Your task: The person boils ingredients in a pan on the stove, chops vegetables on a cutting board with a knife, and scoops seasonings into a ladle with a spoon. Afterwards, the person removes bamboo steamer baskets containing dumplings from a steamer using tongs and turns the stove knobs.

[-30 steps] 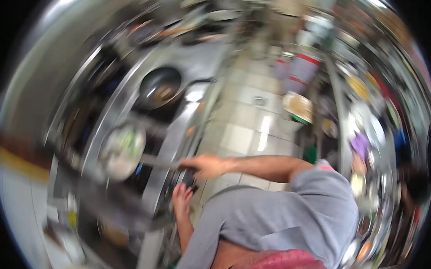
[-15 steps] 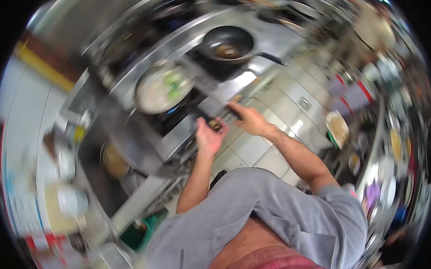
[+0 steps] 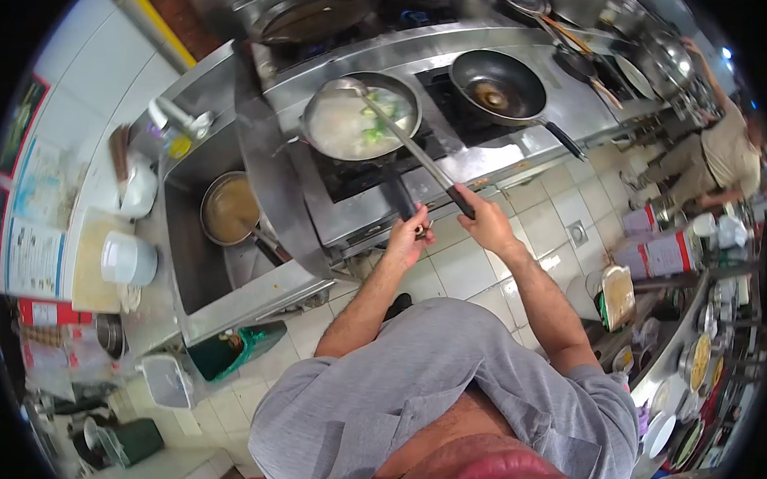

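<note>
My left hand [image 3: 410, 239] is closed around the black handle [image 3: 397, 195] of a pan on the stove. That pan [image 3: 334, 134] holds a whitish liquid with green pieces. In my right hand [image 3: 486, 224] is the dark handle of a long metal ladle [image 3: 414, 148], which slants up and left over the pan. The ladle's round head lies at the pan's far side, over the food. A black wok [image 3: 525, 72] with brown residue sits on the burner to the right, touched by neither hand.
To the left, a sink [image 3: 195, 271] holds a pot [image 3: 209, 210] of brown liquid. A white container [image 3: 129, 258] stands beside it. Below is a green-lined bin [image 3: 243, 355]. Another person [image 3: 725, 158] stands at the upper right, near red-and-white tins [image 3: 666, 253].
The view has swung toward the sink and steadied. My right hand, earlier low by the stove edge, now has the ladle raised over the pan. My left hand has closed on the pan handle.
</note>
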Demonstrator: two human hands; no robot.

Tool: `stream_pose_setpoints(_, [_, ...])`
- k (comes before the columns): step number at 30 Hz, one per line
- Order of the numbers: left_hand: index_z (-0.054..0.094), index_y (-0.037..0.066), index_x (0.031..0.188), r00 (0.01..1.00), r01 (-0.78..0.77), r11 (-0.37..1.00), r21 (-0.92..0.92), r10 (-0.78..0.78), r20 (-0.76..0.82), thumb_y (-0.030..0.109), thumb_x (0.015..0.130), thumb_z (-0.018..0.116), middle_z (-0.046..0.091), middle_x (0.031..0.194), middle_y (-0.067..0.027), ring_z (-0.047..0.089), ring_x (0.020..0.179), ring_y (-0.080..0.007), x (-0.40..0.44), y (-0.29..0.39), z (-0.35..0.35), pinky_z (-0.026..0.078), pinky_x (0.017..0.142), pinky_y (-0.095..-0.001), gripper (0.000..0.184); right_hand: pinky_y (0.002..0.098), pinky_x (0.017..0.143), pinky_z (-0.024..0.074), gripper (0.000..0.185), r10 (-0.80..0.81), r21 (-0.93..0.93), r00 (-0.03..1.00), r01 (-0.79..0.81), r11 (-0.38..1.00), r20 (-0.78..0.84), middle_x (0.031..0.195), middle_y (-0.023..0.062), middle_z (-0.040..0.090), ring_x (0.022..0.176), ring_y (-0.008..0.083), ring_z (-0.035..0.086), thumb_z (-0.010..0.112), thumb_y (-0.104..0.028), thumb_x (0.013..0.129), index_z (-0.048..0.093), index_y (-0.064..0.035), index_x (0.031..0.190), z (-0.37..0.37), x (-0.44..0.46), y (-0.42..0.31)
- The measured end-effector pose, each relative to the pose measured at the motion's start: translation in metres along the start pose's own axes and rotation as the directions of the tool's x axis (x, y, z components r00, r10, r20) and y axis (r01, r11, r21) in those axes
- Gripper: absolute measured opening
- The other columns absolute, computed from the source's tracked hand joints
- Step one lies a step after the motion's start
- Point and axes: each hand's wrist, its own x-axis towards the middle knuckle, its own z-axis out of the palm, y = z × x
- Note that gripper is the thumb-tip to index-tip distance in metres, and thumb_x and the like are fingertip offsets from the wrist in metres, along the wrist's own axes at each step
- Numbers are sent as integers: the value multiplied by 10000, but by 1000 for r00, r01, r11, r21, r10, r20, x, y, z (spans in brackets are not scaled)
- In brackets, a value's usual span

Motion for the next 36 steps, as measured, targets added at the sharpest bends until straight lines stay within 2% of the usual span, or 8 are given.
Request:
stream_pose_setpoints(7, [542, 182, 884, 984, 16, 1000, 4, -17, 176, 247, 872, 594, 410, 630, 57, 404, 528, -94, 19, -9, -21, 381, 521, -273, 85, 435, 671, 522, 510, -125, -481, 992, 97, 871, -27, 1002, 176, 578, 850, 331, 624, 537, -62, 763, 416, -176, 1245, 9, 5, 5])
stream_pose_setpoints(12, [484, 112, 1161, 984, -58, 998, -25, 61, 166, 215, 878, 583, 530, 787, -40, 523, 683, -142, 8, -19, -17, 474, 596, -301, 317, 427, 780, 488, 576, -103, -350, 992, 71, 934, -73, 1082, 178, 513, 965, 330, 572, 573, -185, 802, 351, -215, 1333, -4, -15, 17])
stream_pose_setpoints(15, [385, 106, 1274, 890, -44, 876, 481, -184, 417, 166, 859, 597, 546, 860, -59, 551, 741, -155, 5, -48, -49, 495, 634, -311, 470, 435, 880, 434, 597, -85, -127, 961, 53, 990, -264, 1122, 177, 499, 1071, 349, 501, 611, -251, 806, 349, -193, 1339, -31, -50, 35])
stream_pose_setpoints(18, [351, 82, 1296, 769, -248, 569, 784, -376, 516, 131, 815, 621, 570, 943, -91, 572, 799, -174, 18, -93, -102, 505, 680, -324, 554, 412, 872, 442, 615, 84, 46, 789, -71, 996, -608, 1184, 158, 499, 1059, 344, 506, 644, -298, 801, 373, -129, 1327, -46, -115, 82])
stream_pose_setpoints(21, [496, 44, 1177, 921, 57, 202, 978, -388, 26, 282, 772, 639, 608, 971, -154, 596, 829, -202, 79, -140, -197, 494, 702, -350, 492, 316, 741, 489, 558, 565, 527, 515, -236, 816, -644, 1072, 139, 563, 863, 197, 590, 657, -217, 803, 424, -85, 1293, -30, -198, 143])
stream_pose_setpoints(24, [602, 8, 1009, 950, -123, -375, 919, -314, -1, 394, 756, 601, 627, 947, -199, 614, 839, -243, 115, -149, -243, 474, 704, -384, 461, 318, 710, 489, 528, 656, 576, 302, -318, 753, -692, 989, 154, 597, 798, 209, 605, 657, -212, 793, 464, -52, 1258, 4, -290, 192])
stream_pose_setpoints(32, [623, -38, 662, 858, -474, -511, 717, -451, 246, 477, 788, 493, 607, 700, -245, 593, 774, -383, 167, -197, -143, 428, 726, -452, 546, 316, 698, 480, 444, 693, 635, 44, -363, 682, -719, 872, 99, 611, 758, 195, 594, 630, -142, 790, 506, -39, 1203, 17, -419, 224])
stream_pose_setpoints(36, [607, -37, 902, 831, -424, -288, 859, -502, 242, 379, 810, 545, 611, 842, -242, 591, 792, -372, 151, -293, -44, 444, 737, -443, 430, 361, 719, 466, 462, 637, 571, 74, -373, 731, -767, 855, 138, 606, 792, 260, 589, 629, -158, 774, 505, -63, 1208, -7, -449, 216])
